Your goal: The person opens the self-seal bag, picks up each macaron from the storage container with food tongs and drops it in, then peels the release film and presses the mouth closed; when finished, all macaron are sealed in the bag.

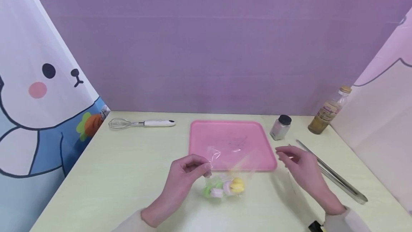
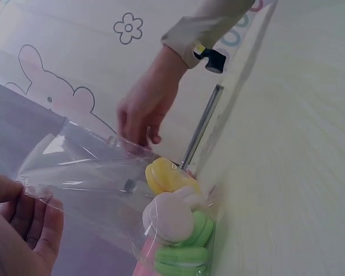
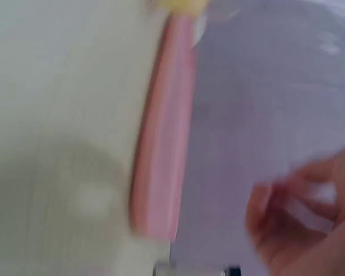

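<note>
My left hand (image 1: 188, 174) pinches the edge of a clear plastic bag (image 2: 86, 172). In the bag's bottom lie several toy-like macarons: a yellow macaron (image 1: 237, 185), pale pink ones (image 2: 169, 217) and green ones (image 2: 181, 259). The bag hangs low over the table, in front of a pink tray (image 1: 201, 133). My right hand (image 1: 302, 169) is held above the table off the tray's right corner, fingers loosely bent with nothing visible between them. It overlaps the bag's far edge in the left wrist view and is blurred in the right wrist view.
Metal tongs (image 1: 346, 183) lie beside the right hand. A small jar with a black lid (image 1: 280, 130) stands behind it, and a corked bottle of brown liquid (image 1: 325, 115) at the back right. A whisk (image 1: 157, 123) lies at the back left. Purple cloth (image 1: 206, 63) rises behind the table.
</note>
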`<state>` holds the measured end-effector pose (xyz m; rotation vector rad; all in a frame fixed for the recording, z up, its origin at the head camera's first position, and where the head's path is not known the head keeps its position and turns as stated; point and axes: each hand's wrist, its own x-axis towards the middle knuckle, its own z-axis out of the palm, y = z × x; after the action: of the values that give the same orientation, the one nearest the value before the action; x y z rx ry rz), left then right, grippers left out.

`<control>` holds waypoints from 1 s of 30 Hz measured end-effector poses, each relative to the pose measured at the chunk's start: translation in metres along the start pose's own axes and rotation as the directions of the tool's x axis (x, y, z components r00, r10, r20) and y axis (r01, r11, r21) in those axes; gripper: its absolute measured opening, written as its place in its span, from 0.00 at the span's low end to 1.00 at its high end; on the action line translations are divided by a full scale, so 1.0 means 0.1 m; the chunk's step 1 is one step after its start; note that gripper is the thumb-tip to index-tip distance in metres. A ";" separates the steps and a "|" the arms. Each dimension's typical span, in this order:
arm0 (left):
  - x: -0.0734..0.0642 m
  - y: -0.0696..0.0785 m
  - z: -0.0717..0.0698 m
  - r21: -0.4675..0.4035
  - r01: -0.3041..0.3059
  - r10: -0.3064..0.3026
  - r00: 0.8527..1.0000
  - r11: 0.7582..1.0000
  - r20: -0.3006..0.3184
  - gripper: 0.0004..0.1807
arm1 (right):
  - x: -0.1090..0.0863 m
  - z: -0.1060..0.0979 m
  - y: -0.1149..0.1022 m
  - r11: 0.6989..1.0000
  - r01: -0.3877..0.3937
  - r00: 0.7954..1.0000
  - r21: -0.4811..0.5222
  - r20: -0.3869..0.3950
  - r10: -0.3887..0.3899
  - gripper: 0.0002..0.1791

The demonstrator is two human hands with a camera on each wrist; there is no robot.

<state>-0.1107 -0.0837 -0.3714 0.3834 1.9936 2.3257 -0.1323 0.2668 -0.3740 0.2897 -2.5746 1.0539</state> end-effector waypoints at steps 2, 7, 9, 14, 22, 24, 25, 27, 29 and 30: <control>0.01 0.00 0.00 -0.002 0.003 -0.003 1.000 1.000 0.001 0.09 | -0.03 0.03 -0.13 0.982 0.073 0.994 0.176 0.067 -0.086 0.12; 0.01 0.00 -0.01 -0.001 0.002 -0.002 1.000 1.000 -0.002 0.09 | -0.07 0.12 -0.38 0.886 0.156 0.953 0.437 0.168 -0.251 0.16; 0.01 -0.01 -0.01 0.000 0.003 -0.003 1.000 1.000 -0.006 0.09 | -0.07 0.16 -0.45 0.892 0.138 0.957 0.432 0.175 -0.233 0.15; 0.02 -0.02 -0.02 0.000 -0.005 0.005 1.000 1.000 -0.003 0.09 | -0.07 0.24 -0.58 0.924 0.013 0.983 0.382 0.166 -0.082 0.10; 0.03 -0.01 -0.02 0.006 -0.023 0.023 1.000 1.000 -0.012 0.09 | -0.05 0.29 -0.66 0.922 -0.035 0.999 0.385 0.040 0.021 0.04; 0.03 -0.01 -0.03 0.011 -0.026 0.026 0.999 1.000 -0.020 0.08 | -0.06 0.29 -0.66 0.918 -0.029 1.000 0.396 0.022 0.022 0.04; 0.03 -0.02 -0.03 0.009 -0.029 0.029 0.999 1.000 -0.023 0.08 | -0.07 0.29 -0.66 0.914 -0.026 1.000 0.405 0.016 0.022 0.04; 0.03 -0.01 -0.04 0.014 -0.044 0.045 0.999 0.999 -0.028 0.08 | -0.09 0.28 -0.65 0.903 -0.030 1.000 0.428 0.013 0.027 0.04; 0.04 -0.01 -0.05 0.015 -0.057 0.057 0.998 0.998 -0.027 0.08 | -0.10 0.27 -0.64 0.897 -0.042 0.999 0.440 0.021 0.036 0.04; 0.04 -0.01 -0.06 0.013 -0.064 0.064 0.998 0.998 -0.025 0.08 | -0.10 0.25 -0.64 0.891 -0.049 0.999 0.452 0.032 0.039 0.04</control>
<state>-0.1160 -0.0881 -0.3727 0.4266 2.0379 2.3686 -0.1090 0.2046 -0.3542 0.3574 -2.3300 1.6744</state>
